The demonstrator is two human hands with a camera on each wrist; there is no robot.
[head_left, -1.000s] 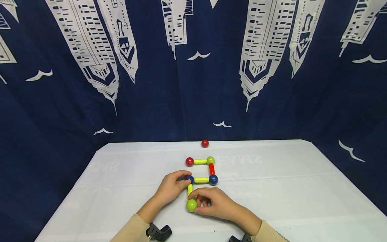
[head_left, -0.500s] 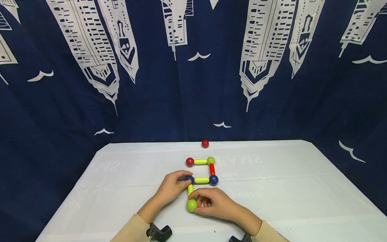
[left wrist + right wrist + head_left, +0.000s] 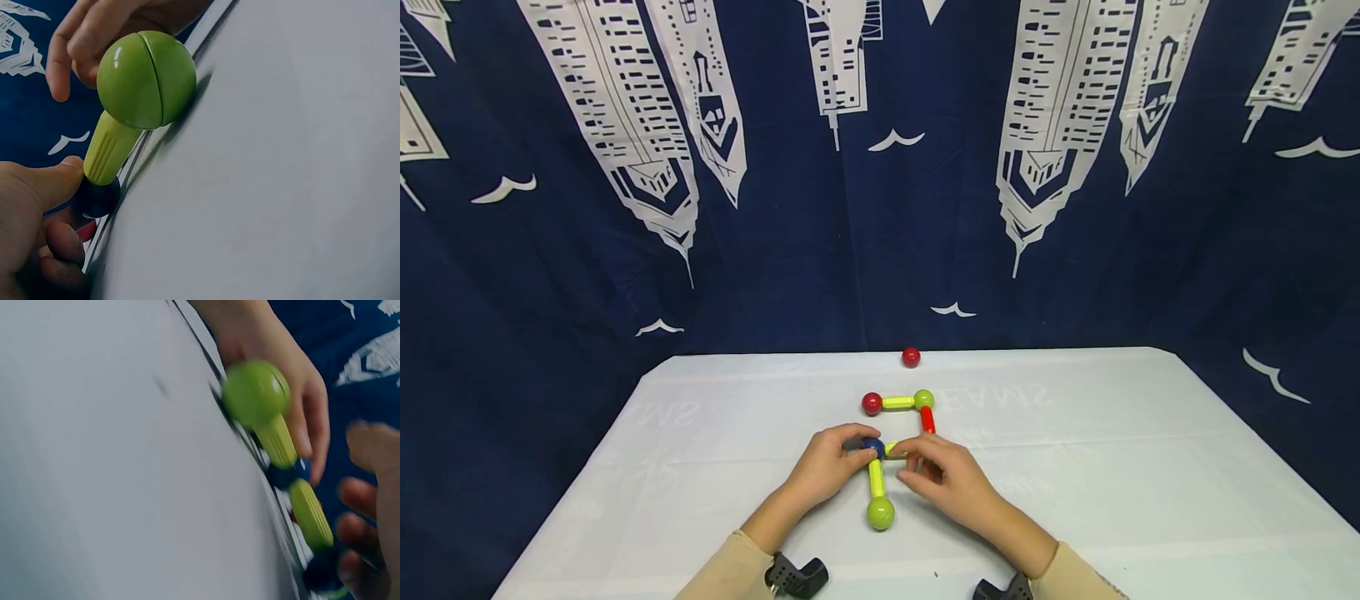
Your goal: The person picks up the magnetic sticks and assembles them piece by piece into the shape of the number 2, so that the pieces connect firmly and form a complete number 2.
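Observation:
My left hand (image 3: 822,468) pinches a blue ball (image 3: 875,449) between thumb and fingers. From that ball a yellow-green rod (image 3: 877,479) runs toward me to a large green ball (image 3: 881,513). A second yellow-green rod (image 3: 310,514) leads right to another blue ball (image 3: 320,570), which my right hand (image 3: 953,482) hides in the head view. The right hand hovers by this rod and ball, fingers loosely bent and a gap between thumb and index finger. Farther back, a red rod (image 3: 928,419) joins a green ball (image 3: 924,400), a yellow-green rod (image 3: 898,402) and a red ball (image 3: 872,404).
A loose red ball (image 3: 911,357) lies near the far edge of the white-covered table (image 3: 1112,467). Behind the table hangs a dark blue cloth (image 3: 850,233) printed with white buildings and birds. Each wrist wears a black camera band (image 3: 796,577).
My right hand has let go of the near green ball and moved away from me and to the right, over the second rod. The left hand keeps its hold on the blue ball.

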